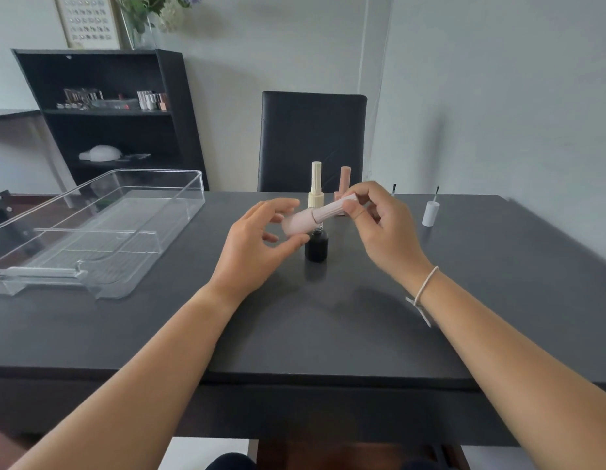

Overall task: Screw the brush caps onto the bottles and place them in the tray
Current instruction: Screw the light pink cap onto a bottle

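A pale pink bottle (300, 222) with its ribbed pink cap (330, 209) on lies tilted in the air above the table's middle. My right hand (379, 228) pinches the cap end. My left hand (257, 242) cups the bottle's body, thumb underneath, fingers loosely spread. Just behind and below stands a black bottle (316, 245) without a cap. A cream capped bottle (316, 184) and a peach capped bottle (344, 183) stand upright further back. A white brush cap (430, 212) stands brush-up at the right; another brush tip (394, 188) shows behind my right hand. The clear tray (91, 232) lies at the left.
A black chair (311, 140) stands behind the dark table (328, 317). A black shelf unit (108, 113) with small bottles is at the back left. The table's front edge runs just below my forearms.
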Tool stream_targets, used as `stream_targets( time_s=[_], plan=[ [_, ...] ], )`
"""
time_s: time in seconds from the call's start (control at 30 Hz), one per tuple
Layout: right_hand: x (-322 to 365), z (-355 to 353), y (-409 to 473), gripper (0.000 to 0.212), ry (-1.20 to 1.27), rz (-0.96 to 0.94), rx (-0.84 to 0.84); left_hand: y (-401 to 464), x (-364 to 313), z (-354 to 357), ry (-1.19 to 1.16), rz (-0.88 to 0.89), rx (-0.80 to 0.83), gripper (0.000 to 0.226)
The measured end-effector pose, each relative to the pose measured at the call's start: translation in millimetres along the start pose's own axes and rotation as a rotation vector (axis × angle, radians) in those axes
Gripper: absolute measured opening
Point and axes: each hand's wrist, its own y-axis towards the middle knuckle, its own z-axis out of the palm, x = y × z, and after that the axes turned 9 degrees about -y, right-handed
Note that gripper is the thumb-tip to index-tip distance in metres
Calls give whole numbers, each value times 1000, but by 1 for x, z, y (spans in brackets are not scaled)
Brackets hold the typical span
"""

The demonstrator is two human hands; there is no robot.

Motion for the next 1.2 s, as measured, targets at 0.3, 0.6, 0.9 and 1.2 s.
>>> stream_targets(
  time_s=[0.3, 0.6, 0.9, 1.2],
  plan=[
    [7, -1, 48, 8, -69, -3, -2, -8, 24, -37, 341, -269, 232, 32],
    [2, 37, 96, 19, -325, -17, 243, -7, 29, -33, 415, -242, 268, 26],
    [-7, 70, 114, 29, -617, -48, 377, -7, 34, -35, 427, -259, 269, 26],
    [-11, 71, 119, 27, -741, -81, 337, -4, 32, -32, 418, -245, 279, 25]
  ],
)
